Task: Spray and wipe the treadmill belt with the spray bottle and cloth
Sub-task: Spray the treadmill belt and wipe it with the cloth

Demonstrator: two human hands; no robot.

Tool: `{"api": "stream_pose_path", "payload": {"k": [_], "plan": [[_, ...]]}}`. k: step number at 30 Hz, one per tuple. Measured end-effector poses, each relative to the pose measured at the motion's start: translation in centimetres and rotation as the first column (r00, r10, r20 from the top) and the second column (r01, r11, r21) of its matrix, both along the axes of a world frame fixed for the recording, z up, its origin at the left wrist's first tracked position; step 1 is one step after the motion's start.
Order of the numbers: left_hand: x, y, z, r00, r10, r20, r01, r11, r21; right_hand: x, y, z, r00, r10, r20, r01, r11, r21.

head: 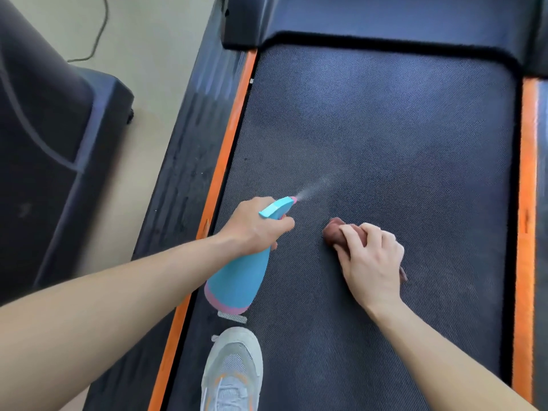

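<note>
The left hand (pixel 255 223) grips the neck of a blue spray bottle (pixel 240 277), fingers curled round it and over the trigger. The bottle is held tilted above the left part of the treadmill belt (pixel 385 129), its pink-banded base toward the person and its pink-tipped nozzle pointing forward and to the right. A thin cone of mist (pixel 314 188) leaves the nozzle over the belt.

The right hand (pixel 370 256) lies just to the right of the bottle, fingers bent over a bunched reddish-brown cloth (pixel 333 231) and holding it down against the belt. The cloth shows past the fingertips and a little at the outer edge of the hand.

The belt is dark and finely textured, with an orange strip (pixel 234 123) along its left edge and another orange strip (pixel 527 173) along its right. A dark side rail (pixel 184 173) runs outside the left strip. At the far end a black motor cover (pixel 385 16) spans the belt. A grey shoe (pixel 234 369) with orange accents stands on the near left part of the belt, below the bottle. To the left, on the pale floor (pixel 148 54), stand another dark machine (pixel 44 143) and a thin cable (pixel 98 34).
</note>
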State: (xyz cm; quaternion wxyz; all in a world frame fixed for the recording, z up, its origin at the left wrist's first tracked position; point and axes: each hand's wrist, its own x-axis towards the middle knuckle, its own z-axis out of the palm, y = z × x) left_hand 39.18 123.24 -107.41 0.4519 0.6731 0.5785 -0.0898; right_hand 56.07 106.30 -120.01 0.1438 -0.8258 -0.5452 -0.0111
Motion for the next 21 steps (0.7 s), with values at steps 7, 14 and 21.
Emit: {"api": "stream_pose_path", "payload": {"k": [7, 14, 21], "plan": [[-2.3, 0.2, 0.0, 0.991, 0.133, 0.02, -0.134, 0.99, 0.036, -0.2, 0.4, 0.3, 0.999, -0.027, -0.022, 0.027, 1.0, 0.001], [-5.2, 0.9, -0.1, 0.989, 0.145, -0.019, -0.144, 0.989, 0.038, -0.6, 1.1, 0.1, 0.996, -0.071, -0.055, 0.072, 0.997, 0.021], [-5.4, 1.9, 0.0, 0.979, 0.196, 0.063, -0.196, 0.981, -0.001, 1.9, 9.2, 0.2, 0.984, -0.159, -0.075, 0.162, 0.986, 0.035]]}}
